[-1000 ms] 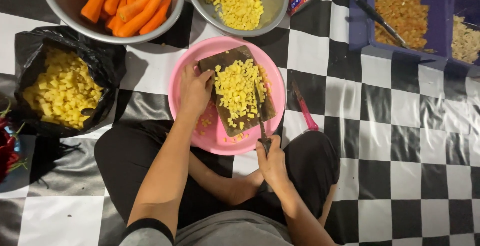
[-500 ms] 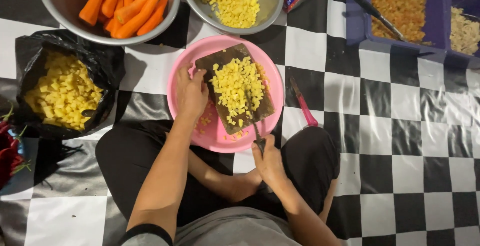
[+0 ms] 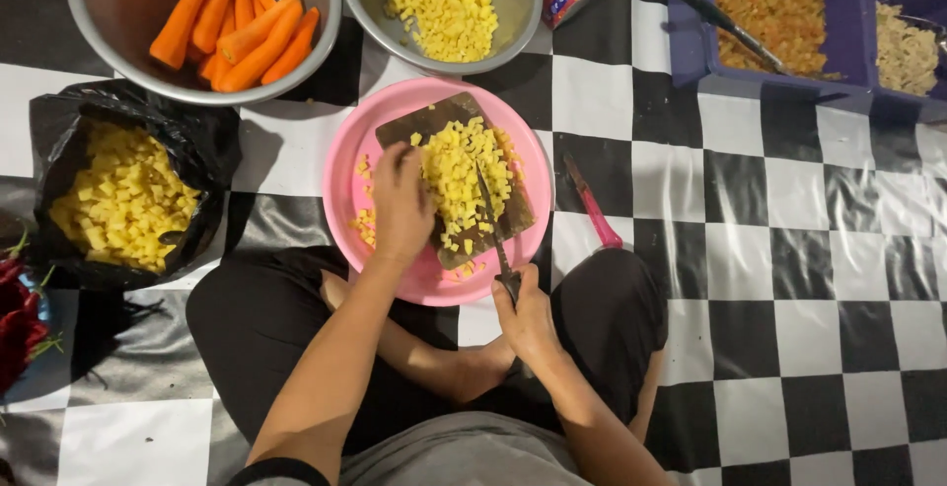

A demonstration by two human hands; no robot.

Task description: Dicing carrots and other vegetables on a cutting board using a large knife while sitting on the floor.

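I sit cross-legged on a checkered floor. A pink plate (image 3: 345, 165) lies in front of me with a dark cutting board (image 3: 419, 121) on it. Several yellow diced cubes (image 3: 464, 165) are heaped on the board. My left hand (image 3: 401, 202) rests flat on the board's left side, touching the cubes. My right hand (image 3: 526, 316) grips the handle of a knife (image 3: 490, 215), whose blade lies across the pile, pointing away from me.
A metal bowl of carrots (image 3: 232, 22) and a metal bowl of yellow cubes (image 3: 444, 2) stand behind the plate. A black bag of cubes (image 3: 123, 195) is at left. Blue tubs (image 3: 789, 12) sit far right. A pink-handled tool (image 3: 592, 205) lies beside the plate.
The knife blade has slid left into the pile. My left hand has shifted down the board's left side. The view has tilted slightly.
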